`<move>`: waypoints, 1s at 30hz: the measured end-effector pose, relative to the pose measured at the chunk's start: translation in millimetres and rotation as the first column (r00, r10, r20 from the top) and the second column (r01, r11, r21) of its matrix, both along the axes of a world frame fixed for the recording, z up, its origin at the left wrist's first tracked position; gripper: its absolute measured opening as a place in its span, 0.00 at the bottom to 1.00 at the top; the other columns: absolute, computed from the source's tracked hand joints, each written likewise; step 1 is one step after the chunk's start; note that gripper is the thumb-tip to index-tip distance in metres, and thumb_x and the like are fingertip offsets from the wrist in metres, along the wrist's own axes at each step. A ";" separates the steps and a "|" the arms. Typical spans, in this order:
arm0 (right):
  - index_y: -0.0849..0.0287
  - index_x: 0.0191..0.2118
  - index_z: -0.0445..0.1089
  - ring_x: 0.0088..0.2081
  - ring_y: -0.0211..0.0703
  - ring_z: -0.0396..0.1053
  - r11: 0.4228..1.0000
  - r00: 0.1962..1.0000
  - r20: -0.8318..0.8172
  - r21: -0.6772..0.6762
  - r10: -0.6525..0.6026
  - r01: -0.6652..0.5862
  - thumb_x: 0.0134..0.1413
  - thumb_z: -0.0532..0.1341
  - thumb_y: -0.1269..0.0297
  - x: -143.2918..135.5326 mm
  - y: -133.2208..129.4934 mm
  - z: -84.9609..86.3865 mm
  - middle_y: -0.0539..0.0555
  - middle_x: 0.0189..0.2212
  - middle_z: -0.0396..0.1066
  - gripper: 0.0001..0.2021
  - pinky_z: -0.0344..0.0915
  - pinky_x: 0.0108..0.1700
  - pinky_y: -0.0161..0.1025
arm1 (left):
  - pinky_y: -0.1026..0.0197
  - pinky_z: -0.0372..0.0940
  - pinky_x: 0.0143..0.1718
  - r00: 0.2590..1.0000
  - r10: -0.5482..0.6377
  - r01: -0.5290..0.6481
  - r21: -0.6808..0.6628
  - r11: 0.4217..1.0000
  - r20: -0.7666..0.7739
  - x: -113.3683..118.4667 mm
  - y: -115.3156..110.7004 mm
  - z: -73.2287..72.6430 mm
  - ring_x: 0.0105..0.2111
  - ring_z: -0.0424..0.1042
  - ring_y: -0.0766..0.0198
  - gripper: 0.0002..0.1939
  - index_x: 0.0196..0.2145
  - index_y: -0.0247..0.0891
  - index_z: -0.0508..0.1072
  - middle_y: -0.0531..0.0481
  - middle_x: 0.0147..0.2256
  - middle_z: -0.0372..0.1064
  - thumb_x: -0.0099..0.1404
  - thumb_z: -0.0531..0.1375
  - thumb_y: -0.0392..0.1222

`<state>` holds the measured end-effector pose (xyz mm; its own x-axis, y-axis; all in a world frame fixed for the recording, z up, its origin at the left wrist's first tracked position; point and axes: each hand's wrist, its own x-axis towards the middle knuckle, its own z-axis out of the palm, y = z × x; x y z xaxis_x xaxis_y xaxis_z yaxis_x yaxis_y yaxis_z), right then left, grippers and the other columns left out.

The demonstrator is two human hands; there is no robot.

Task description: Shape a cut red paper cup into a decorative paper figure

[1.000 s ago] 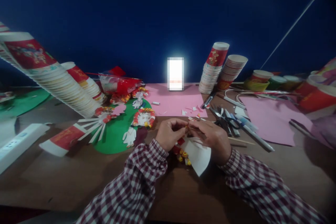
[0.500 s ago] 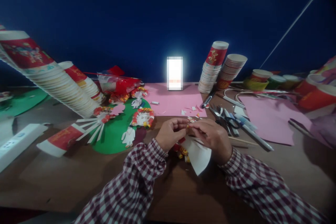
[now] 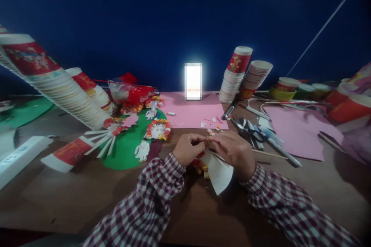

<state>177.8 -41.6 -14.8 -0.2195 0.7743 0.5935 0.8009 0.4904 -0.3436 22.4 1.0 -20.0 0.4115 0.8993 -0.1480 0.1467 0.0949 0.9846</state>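
My left hand (image 3: 187,149) and my right hand (image 3: 235,152) meet at the middle of the table, fingertips nearly touching. Both pinch at a cut paper-cup piece with white flaps (image 3: 222,173) and curled red and yellow strips (image 3: 199,166), which hangs below the fingers. The white flaps spread under my right palm. What exactly lies between the fingertips is small and partly hidden. Small coloured paper scraps (image 3: 213,132) lie just beyond my fingers.
Tall cup stacks lean at the left (image 3: 66,92) and stand at the back right (image 3: 232,85). A green sheet (image 3: 116,156) holds paper figures. Scissors (image 3: 245,129) and pens lie right of my hands. A bright, blurred-out screen (image 3: 193,81) stands on pink paper (image 3: 179,117).
The fingers of my left hand have bent in closer to the pinch. The white flaps have shifted very slightly down.
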 end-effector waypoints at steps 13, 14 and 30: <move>0.59 0.34 0.70 0.36 0.39 0.65 0.993 0.998 0.068 0.118 -0.002 -0.006 0.51 0.55 0.71 -1.0 1.2 0.2 0.53 0.32 0.70 0.07 0.62 0.41 0.37 | 0.71 0.54 0.17 0.999 0.011 -0.012 0.024 1.000 0.042 -1.5 -0.9 2.0 0.17 0.59 0.74 0.17 0.21 0.31 0.70 0.55 0.17 0.61 0.53 0.57 0.50; 0.59 0.34 0.70 0.36 0.39 0.65 0.993 0.998 0.068 0.115 -0.003 -0.004 0.51 0.55 0.71 -1.2 1.5 0.0 0.53 0.32 0.70 0.07 0.62 0.41 0.37 | 0.71 0.54 0.17 0.999 0.007 -0.008 0.033 0.999 0.044 -1.5 -0.2 1.3 0.17 0.59 0.74 0.17 0.22 0.31 0.71 0.54 0.17 0.62 0.53 0.57 0.50; 0.58 0.37 0.69 0.37 0.38 0.66 0.995 0.998 0.051 0.090 -0.045 0.040 0.51 0.56 0.69 -2.0 -0.1 -4.5 0.52 0.34 0.71 0.07 0.62 0.42 0.37 | 0.71 0.57 0.16 0.999 0.044 -0.044 -0.015 0.999 0.020 -0.5 -2.8 7.1 0.16 0.61 0.73 0.13 0.28 0.31 0.74 0.52 0.19 0.67 0.51 0.60 0.45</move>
